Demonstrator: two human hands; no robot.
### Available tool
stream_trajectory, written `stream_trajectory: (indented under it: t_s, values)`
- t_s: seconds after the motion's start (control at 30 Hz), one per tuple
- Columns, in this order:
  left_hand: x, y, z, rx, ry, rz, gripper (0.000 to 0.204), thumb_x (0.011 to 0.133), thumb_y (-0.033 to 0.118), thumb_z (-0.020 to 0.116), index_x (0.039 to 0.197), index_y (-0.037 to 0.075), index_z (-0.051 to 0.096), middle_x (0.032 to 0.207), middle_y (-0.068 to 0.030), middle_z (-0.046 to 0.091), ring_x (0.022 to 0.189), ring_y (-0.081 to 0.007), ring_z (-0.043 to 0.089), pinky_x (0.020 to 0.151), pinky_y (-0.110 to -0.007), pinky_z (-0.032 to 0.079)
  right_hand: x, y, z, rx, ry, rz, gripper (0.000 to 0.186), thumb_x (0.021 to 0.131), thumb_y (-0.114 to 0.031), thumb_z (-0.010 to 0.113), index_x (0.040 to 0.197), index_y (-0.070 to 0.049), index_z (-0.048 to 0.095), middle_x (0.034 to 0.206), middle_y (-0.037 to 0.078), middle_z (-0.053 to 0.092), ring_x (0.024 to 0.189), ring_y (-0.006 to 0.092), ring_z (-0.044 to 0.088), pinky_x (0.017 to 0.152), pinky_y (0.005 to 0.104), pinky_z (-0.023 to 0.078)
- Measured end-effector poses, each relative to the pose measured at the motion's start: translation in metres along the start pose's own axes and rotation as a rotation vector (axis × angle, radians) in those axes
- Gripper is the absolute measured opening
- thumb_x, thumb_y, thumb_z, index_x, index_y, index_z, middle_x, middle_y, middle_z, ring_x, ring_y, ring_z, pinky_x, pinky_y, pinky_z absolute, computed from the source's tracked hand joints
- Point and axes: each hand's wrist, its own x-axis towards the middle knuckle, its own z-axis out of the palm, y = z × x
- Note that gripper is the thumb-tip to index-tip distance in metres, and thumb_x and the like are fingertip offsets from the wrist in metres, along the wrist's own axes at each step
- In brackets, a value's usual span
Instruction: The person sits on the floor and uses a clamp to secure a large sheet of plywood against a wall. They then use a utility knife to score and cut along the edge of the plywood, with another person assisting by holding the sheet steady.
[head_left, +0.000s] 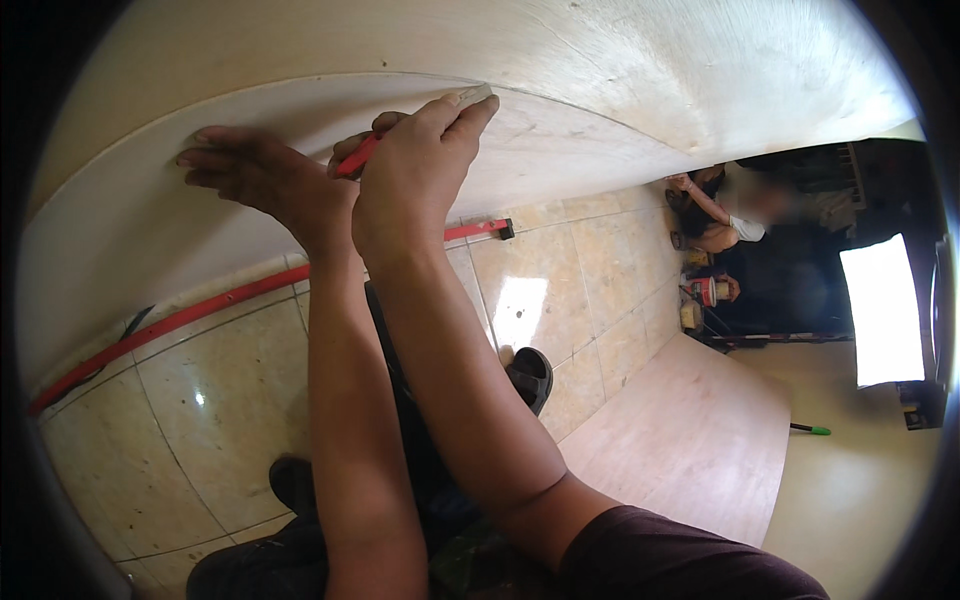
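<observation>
At upper left and upper centre, a smooth, pale panel (560, 145) is being bounded by a thin seam, bent by the lens; above it, a cream surface (660, 60) with faint streaked grain is being lit to a sheen. The left hand (265, 180) is being held open and flat at the panel, fingers slightly parted, nothing gripped. Just beside it, upper centre, a hard-looking red tool (358, 158) is being clamped in the curled right hand (418, 180); a pale, flat piece (474, 95) is being pinched at thumb and forefinger, though whether it is joined to the red part cannot be told. The hands are being overlapped in view; contact between them cannot be judged. Below, a long, straight-sided red bar (180, 322) with a black end cap is being supported on glossy, veined beige tiles (200, 420), near the panel's foot. At lower right, a broad pinkish sheet (690, 440), wood-like in grain, is being shown with a curved edge. At upper right, beside small tubs (705, 291), a crouching person (722, 215) is being partly obscured by blur.
</observation>
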Motion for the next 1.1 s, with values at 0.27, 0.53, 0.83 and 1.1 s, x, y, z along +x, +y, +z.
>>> stream_trajectory:
  t_s: [0.27,0.53,0.83,1.1]
  values:
    - [0.004,0.006,0.003,-0.037,-0.006,-0.044,0.152,0.072,0.063,0.091,0.168,-0.005,-0.005,0.17,-0.0437,-0.007,0.156,-0.0674,-0.002,0.124,-0.072,0.019,-0.006,0.006,0.005,-0.04,0.009,-0.087,0.066,0.116,-0.028,0.036,0.169,0.002,0.009,0.088,0.013,0.063,0.07,0.0183,0.061,0.064,0.0335,0.055]
    - [0.004,0.003,-0.025,-0.092,-0.027,-0.099,0.16,0.056,0.063,0.099,0.172,0.004,0.007,0.172,-0.0388,0.003,0.158,-0.061,0.005,0.124,-0.071,0.017,-0.074,-0.024,-0.032,-0.199,-0.214,-0.057,0.069,0.119,-0.035,0.039,0.172,-0.009,0.003,0.086,0.01,0.065,0.056,0.016,0.058,0.049,0.0308,0.051]
    - [0.013,-0.07,-0.053,-0.229,0.004,-0.095,0.112,0.094,0.074,0.063,0.171,0.005,0.019,0.175,-0.0297,0.01,0.154,-0.0578,0.021,0.119,-0.065,0.031,-0.101,-0.026,0.073,-0.939,-1.164,-1.078,0.066,0.101,-0.005,0.063,0.162,-0.002,0.04,0.105,0.02,0.071,0.09,0.0295,0.075,0.075,0.0391,0.061]
    - [0.083,-0.126,-0.093,-0.002,0.102,-0.19,0.111,0.095,0.072,0.06,0.17,0.004,0.017,0.176,-0.0298,0.008,0.154,-0.0586,0.018,0.119,-0.066,0.031,-0.119,0.042,0.186,-1.179,-1.265,-1.395,0.057,0.1,-0.024,0.071,0.152,-0.009,0.052,0.104,0.011,0.069,0.09,0.0253,0.075,0.064,0.0365,0.062]
